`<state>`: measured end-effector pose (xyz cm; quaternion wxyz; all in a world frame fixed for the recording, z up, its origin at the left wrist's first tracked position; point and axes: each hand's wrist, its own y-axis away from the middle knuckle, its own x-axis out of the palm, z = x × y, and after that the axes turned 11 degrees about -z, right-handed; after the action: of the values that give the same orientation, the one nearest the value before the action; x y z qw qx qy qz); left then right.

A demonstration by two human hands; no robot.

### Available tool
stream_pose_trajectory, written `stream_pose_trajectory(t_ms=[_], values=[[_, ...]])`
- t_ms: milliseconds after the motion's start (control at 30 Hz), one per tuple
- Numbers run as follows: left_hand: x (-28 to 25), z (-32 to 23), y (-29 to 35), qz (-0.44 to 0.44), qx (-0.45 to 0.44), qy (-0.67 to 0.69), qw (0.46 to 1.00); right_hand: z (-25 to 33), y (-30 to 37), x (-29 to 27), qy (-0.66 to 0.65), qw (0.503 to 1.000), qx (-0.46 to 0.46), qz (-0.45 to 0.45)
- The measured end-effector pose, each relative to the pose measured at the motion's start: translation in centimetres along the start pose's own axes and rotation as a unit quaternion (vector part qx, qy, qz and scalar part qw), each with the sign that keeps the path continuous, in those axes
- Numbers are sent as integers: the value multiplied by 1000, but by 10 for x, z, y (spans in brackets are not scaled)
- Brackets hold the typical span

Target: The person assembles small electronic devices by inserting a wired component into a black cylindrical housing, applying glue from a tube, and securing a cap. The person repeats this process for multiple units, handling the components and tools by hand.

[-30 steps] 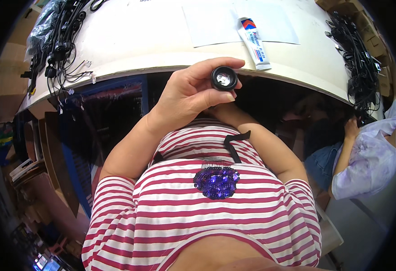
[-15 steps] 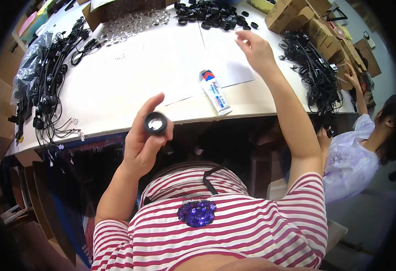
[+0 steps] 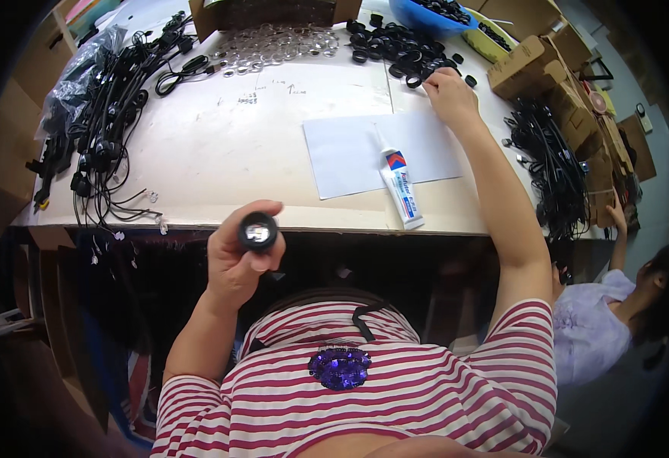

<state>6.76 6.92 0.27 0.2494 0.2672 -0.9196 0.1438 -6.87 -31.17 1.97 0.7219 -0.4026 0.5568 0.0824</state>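
Note:
My left hand [image 3: 231,263] is wrapped round a short black cylinder [image 3: 245,235] with a shiny, glassy round face turned up, held just in front of the table's near edge. Far out on the right, my right hand [image 3: 453,99] reaches to the near edge of a heap of black rings [image 3: 395,47]. Its fingers are bent and pressed together beside the rings; whether one is between the fingertips is hidden. Below that hand, a white, blue and red glue tube [image 3: 403,187] with a pointed nozzle lies partly on a white sheet of paper [image 3: 342,153].
Clear round lenses [image 3: 277,47] lie before a cardboard box [image 3: 273,14]. Black cables [image 3: 109,114] pile at left, more cables [image 3: 552,168] at right. A blue basin [image 3: 434,19] stands behind the rings. At far right a person in a pale top [image 3: 594,328] reaches toward the boxes.
My right hand has come to the black rings and its fingers have closed together. The view has shifted, showing more of the table's far side. My left hand keeps its hold on the cylinder.

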Motion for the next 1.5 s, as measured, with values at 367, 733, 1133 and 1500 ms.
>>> stream_pose_trajectory(t_ms=[367,733,1133,1500], values=[[8,2,4,11,-35,-46,998,144,-56,50,23,996,-49,68],[-14,16,4,39,-47,-134,989,143,-41,23,-59,987,-112,98],[0,40,0,63,-109,-87,988,140,121,-108,-486,842,-195,127],[9,40,15,88,-91,-185,975,141,148,-118,-555,794,-102,226]])
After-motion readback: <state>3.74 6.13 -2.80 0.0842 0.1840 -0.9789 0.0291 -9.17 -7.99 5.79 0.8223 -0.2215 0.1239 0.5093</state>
